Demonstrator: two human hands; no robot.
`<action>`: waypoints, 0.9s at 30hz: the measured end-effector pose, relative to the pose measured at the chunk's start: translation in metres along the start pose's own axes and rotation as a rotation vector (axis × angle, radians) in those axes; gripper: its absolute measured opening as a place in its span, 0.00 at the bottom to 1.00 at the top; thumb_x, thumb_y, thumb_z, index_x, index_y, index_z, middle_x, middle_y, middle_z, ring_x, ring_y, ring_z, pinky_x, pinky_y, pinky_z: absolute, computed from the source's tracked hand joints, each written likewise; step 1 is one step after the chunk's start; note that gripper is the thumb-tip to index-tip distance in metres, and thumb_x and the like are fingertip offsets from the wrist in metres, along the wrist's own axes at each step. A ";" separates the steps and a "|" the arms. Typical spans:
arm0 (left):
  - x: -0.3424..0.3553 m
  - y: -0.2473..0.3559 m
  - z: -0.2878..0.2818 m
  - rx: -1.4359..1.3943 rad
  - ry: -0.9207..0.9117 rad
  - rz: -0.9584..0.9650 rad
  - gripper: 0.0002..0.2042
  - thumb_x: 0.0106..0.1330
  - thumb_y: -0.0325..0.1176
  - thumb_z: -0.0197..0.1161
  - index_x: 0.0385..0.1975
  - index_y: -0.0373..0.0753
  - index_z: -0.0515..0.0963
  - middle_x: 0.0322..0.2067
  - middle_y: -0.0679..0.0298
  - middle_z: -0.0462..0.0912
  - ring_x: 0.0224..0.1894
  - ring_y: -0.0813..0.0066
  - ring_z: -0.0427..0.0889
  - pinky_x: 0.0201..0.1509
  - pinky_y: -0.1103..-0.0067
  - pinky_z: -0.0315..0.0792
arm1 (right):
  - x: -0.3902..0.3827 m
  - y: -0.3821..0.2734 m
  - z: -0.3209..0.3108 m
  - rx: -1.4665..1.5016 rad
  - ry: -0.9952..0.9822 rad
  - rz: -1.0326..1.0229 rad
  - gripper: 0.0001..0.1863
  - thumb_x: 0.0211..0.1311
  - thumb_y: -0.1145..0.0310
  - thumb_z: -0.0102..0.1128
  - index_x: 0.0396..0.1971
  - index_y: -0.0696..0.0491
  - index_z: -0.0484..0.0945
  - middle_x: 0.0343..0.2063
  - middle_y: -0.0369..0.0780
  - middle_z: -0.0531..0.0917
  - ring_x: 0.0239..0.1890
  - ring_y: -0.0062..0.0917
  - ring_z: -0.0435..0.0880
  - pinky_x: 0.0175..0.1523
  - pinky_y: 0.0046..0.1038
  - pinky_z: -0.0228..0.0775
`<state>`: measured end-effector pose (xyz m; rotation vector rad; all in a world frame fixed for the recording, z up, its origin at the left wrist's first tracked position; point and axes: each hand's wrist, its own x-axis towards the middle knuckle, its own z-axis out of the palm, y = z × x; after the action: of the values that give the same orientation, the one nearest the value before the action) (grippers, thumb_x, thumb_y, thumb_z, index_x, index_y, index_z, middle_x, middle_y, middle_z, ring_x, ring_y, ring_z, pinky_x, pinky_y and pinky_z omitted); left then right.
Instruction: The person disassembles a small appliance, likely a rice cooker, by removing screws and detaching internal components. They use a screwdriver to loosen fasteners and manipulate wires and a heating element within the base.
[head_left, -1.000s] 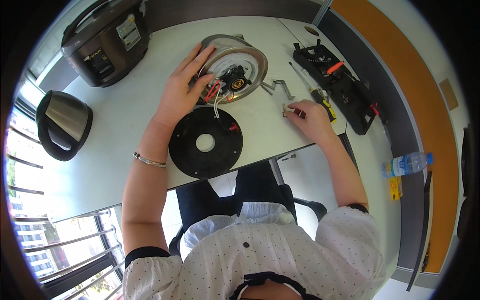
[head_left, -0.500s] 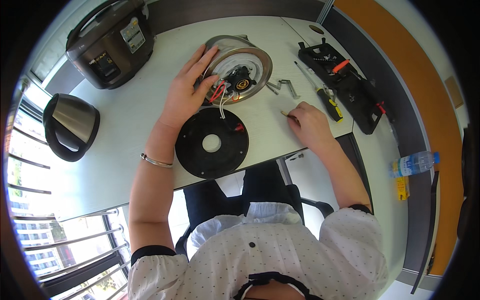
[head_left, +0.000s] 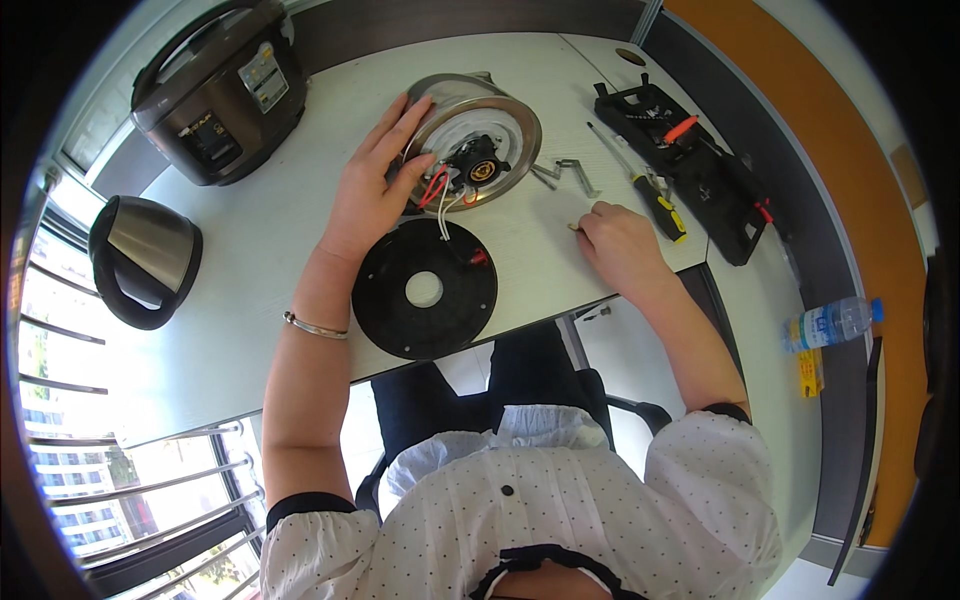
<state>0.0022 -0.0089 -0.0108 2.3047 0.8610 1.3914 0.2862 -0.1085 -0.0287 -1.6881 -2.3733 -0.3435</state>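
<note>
A steel electric kettle body [head_left: 522, 178] lies tilted on the table, its opened underside turned toward me. A black round connector and red and white wires show inside it. My left hand [head_left: 378, 190] grips its left side, thumb at the rim and fingers spread over the wall. Just below, the round black base plate [head_left: 385, 315] with a hole in its middle lies flat, the white wires reaching its upper edge. My right hand [head_left: 622, 243] rests on the table, thumb and forefinger pinching a small brass-coloured piece [head_left: 574, 227] too small to name.
Right of the kettle body lie bent metal pieces [head_left: 578, 177], a yellow-black screwdriver [head_left: 660, 210] and an open black tool case [head_left: 680, 150]. A rice cooker [head_left: 225, 110] and another kettle [head_left: 165, 250] stand left. A water bottle [head_left: 830, 325] lies far right.
My right hand has shifted very slightly, and less of the small piece shows at its fingertips. The left hand keeps its hold on the kettle body.
</note>
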 end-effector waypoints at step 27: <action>0.000 0.002 0.000 -0.002 0.001 -0.006 0.26 0.61 0.29 0.62 0.61 0.47 0.68 0.62 0.50 0.66 0.59 0.53 0.71 0.60 0.71 0.68 | -0.010 0.009 0.008 0.163 0.090 0.195 0.07 0.53 0.71 0.60 0.29 0.58 0.78 0.32 0.42 0.79 0.29 0.35 0.80 0.38 0.32 0.73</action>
<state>0.0031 -0.0107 -0.0098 2.2990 0.8654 1.3901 0.2972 -0.1121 -0.0389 -1.7687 -2.0898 -0.1831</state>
